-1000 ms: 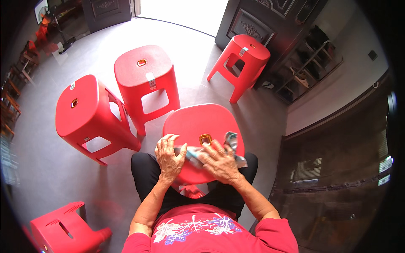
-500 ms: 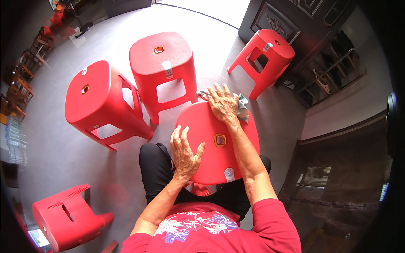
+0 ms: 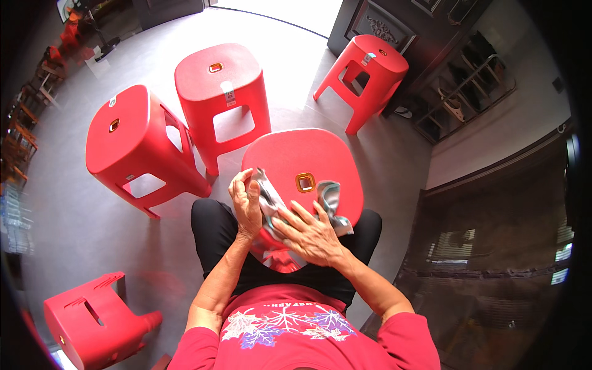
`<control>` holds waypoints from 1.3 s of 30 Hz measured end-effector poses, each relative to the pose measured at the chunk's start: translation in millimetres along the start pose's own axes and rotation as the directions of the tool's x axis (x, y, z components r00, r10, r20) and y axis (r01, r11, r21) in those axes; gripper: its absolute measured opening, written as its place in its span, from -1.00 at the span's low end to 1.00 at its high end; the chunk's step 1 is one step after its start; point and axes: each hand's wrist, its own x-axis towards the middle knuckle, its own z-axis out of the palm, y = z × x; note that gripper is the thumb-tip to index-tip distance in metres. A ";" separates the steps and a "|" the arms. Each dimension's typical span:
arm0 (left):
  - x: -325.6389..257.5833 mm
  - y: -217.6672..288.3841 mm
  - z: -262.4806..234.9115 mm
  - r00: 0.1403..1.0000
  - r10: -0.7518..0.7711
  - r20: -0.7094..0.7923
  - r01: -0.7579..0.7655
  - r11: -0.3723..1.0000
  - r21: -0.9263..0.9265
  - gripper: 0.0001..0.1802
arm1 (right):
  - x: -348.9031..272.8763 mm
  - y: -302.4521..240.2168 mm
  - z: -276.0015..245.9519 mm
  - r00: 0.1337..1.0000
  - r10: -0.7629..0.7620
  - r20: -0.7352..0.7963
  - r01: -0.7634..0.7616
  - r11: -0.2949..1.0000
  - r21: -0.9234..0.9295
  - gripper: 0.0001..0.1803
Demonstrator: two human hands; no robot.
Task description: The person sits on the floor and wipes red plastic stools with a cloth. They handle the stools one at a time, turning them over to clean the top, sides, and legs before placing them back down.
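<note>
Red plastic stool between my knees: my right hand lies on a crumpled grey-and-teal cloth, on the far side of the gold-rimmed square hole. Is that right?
Wrong side: the head view shows your right hand on the near side of the gold-rimmed square hole. It does lie on the crumpled grey-and-teal cloth.

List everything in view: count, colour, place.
Squarish plastic stool: one, red, centre
Other upright stools: three, red, farther out
Sideways stool: one, red, lower left
Crumpled patterned cloth: one, grey, on central stool
Panelled doors: two, dark, top
Metal shoe rack: one, grey, upper right
Glossy panel: one, brown, right
Wooden furniture: several, brown, left
Floor: one, grey, beneath
Shirt: one, red, bottom
Trousers: one, black, centre
Left hand: one, bare, at cloth
Right hand: one, bare, on cloth
</note>
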 end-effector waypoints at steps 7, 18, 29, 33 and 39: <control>2.4 4.5 2.4 0.990 0.115 0.087 -0.129 0.974 0.188 -0.36 | -35.6 -10.4 -0.9 0.999 0.042 -0.018 -0.042 0.999 -0.033 -0.52; 3.7 8.6 9.1 0.959 0.209 0.189 -0.279 0.806 0.522 -0.36 | 127.8 129.6 31.5 0.879 0.368 -0.304 -0.420 0.899 -0.127 -0.52; 1.4 6.0 7.0 0.953 0.302 -0.002 -0.271 0.858 0.435 -0.31 | 166.0 60.4 48.6 0.952 -0.070 -0.297 0.017 0.984 -0.176 -0.58; -3.7 12.5 -1.2 0.924 0.380 -0.051 -0.329 0.854 0.404 -0.35 | 118.5 15.0 38.9 0.962 -0.198 -0.189 0.208 0.977 0.036 -0.53; -0.4 40.4 -9.1 0.927 0.370 0.063 -0.371 0.878 0.301 -0.50 | 20.5 -2.7 13.5 0.993 -0.095 -0.076 0.102 0.990 0.094 -0.54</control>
